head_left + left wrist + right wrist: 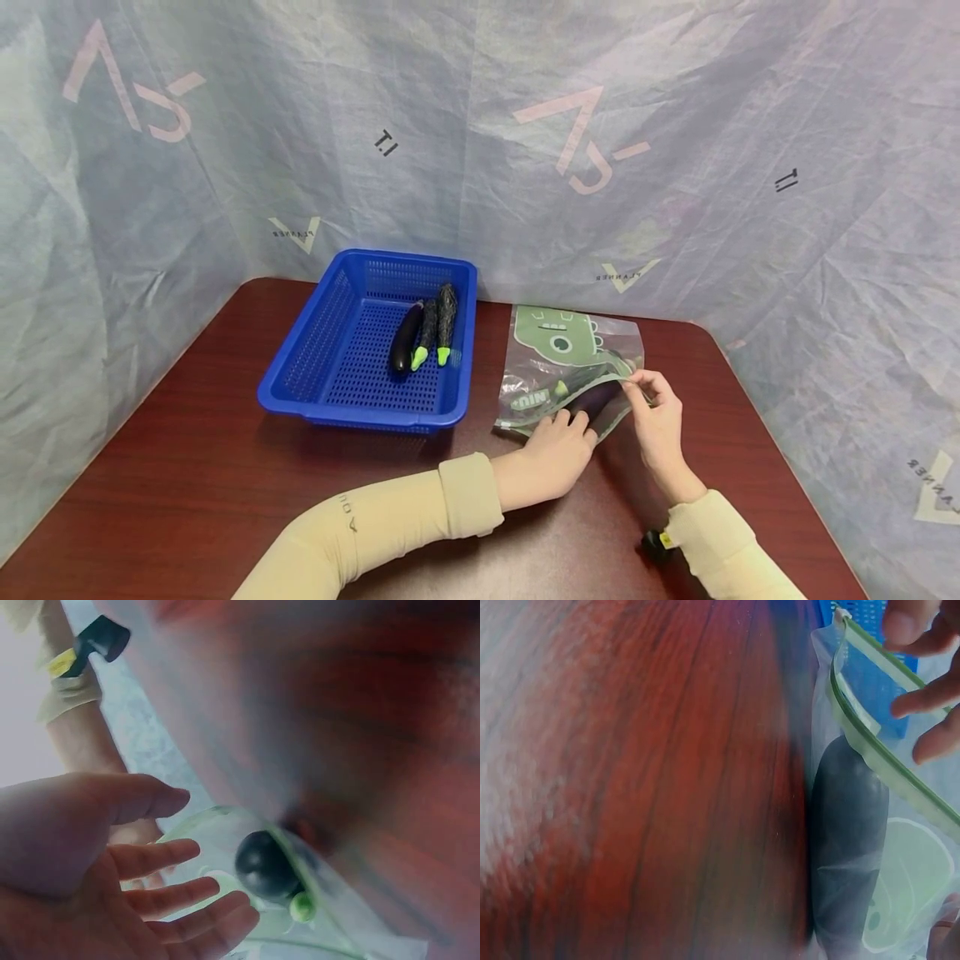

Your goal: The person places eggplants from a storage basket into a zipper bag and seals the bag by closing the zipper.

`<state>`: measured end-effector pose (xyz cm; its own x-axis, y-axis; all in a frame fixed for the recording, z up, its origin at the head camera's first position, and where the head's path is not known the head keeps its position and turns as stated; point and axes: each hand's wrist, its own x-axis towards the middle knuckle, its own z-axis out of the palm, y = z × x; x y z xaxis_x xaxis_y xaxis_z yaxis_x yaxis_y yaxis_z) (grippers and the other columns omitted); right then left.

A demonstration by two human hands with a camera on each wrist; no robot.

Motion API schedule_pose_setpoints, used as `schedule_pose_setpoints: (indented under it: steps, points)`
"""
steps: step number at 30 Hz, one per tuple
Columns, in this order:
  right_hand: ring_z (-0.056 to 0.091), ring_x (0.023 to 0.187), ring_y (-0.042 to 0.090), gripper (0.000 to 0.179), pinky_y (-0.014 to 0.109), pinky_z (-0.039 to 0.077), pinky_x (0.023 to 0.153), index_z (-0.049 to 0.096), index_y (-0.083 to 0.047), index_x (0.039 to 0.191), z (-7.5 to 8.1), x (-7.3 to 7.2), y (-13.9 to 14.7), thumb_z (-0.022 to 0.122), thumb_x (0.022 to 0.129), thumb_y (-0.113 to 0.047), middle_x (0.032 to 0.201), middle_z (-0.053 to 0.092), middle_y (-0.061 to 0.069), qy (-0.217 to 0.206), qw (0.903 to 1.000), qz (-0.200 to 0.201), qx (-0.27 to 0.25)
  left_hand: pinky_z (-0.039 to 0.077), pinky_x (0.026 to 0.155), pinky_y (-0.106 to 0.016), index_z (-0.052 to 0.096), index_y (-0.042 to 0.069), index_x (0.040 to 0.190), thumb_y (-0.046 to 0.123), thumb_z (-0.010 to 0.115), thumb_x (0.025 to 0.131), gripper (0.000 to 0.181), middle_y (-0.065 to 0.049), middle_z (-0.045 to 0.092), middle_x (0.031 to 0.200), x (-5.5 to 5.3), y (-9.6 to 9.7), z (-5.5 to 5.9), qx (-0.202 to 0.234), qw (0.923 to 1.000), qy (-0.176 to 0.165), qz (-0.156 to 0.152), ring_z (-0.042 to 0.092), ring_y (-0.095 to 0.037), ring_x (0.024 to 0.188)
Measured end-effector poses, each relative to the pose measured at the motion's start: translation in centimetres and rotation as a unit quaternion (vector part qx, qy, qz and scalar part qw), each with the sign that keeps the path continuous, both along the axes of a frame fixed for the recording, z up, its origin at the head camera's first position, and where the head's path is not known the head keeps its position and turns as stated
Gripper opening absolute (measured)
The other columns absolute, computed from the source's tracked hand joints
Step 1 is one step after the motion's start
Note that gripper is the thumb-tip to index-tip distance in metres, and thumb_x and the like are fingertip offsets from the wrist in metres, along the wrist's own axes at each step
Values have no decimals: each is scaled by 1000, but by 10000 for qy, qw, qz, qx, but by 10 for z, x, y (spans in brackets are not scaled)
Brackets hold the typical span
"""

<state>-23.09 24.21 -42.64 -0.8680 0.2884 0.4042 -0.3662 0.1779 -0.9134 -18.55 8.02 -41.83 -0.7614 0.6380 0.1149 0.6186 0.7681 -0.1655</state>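
A clear zip bag (517, 375) with a green dinosaur print lies on the table, its green-edged mouth gaping toward me. Inside it rests a dark eggplant (847, 847), beside a thing with a bright green tip (302, 907). My right hand (660, 425) pinches the bag's rim at the right corner between thumb and fingers. At the mouth's near side is my left hand (558, 454), its fingers extended over the opening. In the left wrist view those fingers (176, 900) are spread, with nothing gripped, close to the eggplant's rounded end.
To the left stands a blue perforated basket (360, 414). It holds a smooth dark eggplant (406, 337) and two dark wrinkled-looking vegetables (446, 312) with bright green ends. Grey printed cloth (465, 167) hangs behind the reddish-brown table (187, 467). A black device (656, 546) sits at my right wrist.
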Motion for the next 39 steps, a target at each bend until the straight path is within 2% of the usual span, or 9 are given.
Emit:
schedule_pose_setpoints:
  steps: [6,11,14,18,22,27,39]
  points:
    - [55,85,8,14,17,42,72,58,10,97,-5,-3,2,61,88,0,83,60,-6,-35,9999,-67,78,43,66,-28,58,19,105,34,67,84,27,1,51,104,5,-7,12,152,9996,-230,-83,49,-18,91]
    - [55,85,8,14,17,42,72,58,10,98,-6,-3,3,61,88,0,83,60,-7,-4,9999,-74,128,45,65,-28,58,19,104,37,69,81,32,1,52,103,7,-13,21,189,9991,-258,-265,50,-17,89]
    - [55,85,6,15,17,42,72,57,11,98,-4,-1,3,61,88,1,83,59,-7,-15,9999,-33,142,46,64,-28,58,19,106,36,68,82,31,1,53,102,9,-17,31,221,9988,-294,-333,50,-17,88]
    - [55,83,4,14,16,41,71,55,13,97,7,6,-2,59,87,3,83,59,-6,40,9997,28,252,46,68,-29,58,20,111,38,67,83,35,1,54,106,9,-23,43,241,9986,-330,-330,51,-17,93]
    - [54,83,3,14,16,42,71,56,13,96,16,12,-7,59,88,3,82,58,-6,-38,9994,-25,346,47,70,-31,58,19,111,42,68,81,40,0,54,106,8,-29,52,224,9988,-216,-378,52,-19,95]
    - [55,85,5,12,16,42,71,57,11,95,17,14,-8,59,87,3,82,59,-7,-172,9992,-97,344,49,70,-32,59,17,109,40,69,80,38,-2,56,103,6,-37,65,263,9985,-28,-478,52,-20,94]
    - [56,79,5,5,17,43,69,58,7,90,16,11,-8,59,85,6,80,59,-3,-36,9998,-37,189,46,74,-36,58,17,116,43,68,82,44,-3,54,113,-5,-56,101,29,9993,-44,-378,52,-22,103]
